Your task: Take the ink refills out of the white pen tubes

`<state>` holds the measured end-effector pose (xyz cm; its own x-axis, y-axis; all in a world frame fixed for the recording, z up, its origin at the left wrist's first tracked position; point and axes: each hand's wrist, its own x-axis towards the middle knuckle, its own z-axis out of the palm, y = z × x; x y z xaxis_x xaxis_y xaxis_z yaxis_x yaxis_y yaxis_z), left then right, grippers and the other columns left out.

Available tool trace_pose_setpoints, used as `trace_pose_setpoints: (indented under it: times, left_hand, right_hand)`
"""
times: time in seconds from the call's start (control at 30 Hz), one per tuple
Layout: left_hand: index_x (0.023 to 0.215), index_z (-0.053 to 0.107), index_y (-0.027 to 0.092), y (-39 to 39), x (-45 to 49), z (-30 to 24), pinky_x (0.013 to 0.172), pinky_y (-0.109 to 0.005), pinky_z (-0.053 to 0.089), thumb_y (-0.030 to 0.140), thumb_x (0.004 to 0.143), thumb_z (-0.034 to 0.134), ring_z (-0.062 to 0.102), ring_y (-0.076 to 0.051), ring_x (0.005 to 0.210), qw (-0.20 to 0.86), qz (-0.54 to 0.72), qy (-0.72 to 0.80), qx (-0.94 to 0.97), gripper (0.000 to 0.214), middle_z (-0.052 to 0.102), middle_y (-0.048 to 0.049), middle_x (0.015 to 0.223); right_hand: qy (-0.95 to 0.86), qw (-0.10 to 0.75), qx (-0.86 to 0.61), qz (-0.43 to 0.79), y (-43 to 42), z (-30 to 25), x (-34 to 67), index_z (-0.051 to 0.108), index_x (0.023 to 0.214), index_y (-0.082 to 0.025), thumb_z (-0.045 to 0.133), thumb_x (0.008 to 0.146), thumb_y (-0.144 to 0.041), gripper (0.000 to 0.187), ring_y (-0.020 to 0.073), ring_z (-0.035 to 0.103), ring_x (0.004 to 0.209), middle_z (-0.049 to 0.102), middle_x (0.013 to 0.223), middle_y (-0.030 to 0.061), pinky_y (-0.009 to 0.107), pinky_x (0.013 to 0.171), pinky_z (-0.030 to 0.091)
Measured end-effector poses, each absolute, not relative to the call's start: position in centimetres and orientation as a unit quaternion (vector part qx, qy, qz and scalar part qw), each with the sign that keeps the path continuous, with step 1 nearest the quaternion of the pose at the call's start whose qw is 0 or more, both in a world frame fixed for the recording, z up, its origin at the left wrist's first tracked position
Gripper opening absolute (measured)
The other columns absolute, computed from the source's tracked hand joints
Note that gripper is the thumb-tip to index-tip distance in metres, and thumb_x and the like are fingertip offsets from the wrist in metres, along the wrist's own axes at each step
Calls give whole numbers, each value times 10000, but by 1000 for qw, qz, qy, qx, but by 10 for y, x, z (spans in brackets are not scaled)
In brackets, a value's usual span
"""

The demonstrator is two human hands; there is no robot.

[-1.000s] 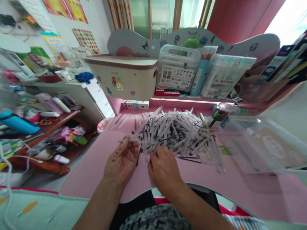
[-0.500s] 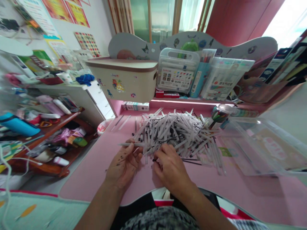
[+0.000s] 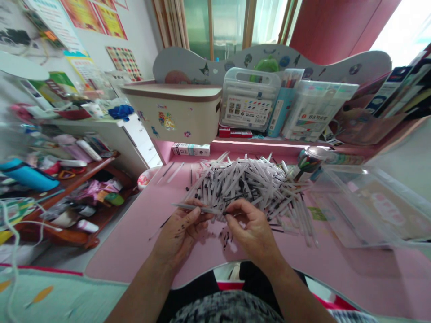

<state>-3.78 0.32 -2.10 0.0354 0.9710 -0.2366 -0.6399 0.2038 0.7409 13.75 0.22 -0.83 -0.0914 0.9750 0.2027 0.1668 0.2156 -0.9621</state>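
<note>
Pink tabletop along the near side. Over it, left hand half-curled, fingers pinched on a translucent pen tube aimed rightward. Right hand with fingers pinched on a small black piece by the tube's end; cannot tell contact from a narrow gap. Just beyond, heaped whitish tubes; farther back, beige stickered bin.

Home study corner, as is being shown by a pink desk, stickered storage bin, clear pen cases, curtain
</note>
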Motion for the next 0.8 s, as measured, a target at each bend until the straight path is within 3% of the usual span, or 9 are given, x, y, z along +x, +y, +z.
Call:
trace_pose_setpoints:
  times: [0.57,0.8]
  left_hand:
    - [882,670,141,2,-36,-20,602,-192,608,78,700,814,751,-176,737,683,585,375,225,240,761,-46,823]
    - [876,667,145,1,-35,-20,602,-196,605,96,704,816,751,-176,737,683,576,388,227,233,760,-51,832]
  right_hand:
    - [-602,492,-467,422,3,-13,138,652,849,-174,594,796,-176,79,128,644,723,670,792,9,221,684,504]
    - [-581,494,-463,452,4,-15,136,653,846,-175,601,804,-212,76,127,632,699,665,782,8,212,627,489]
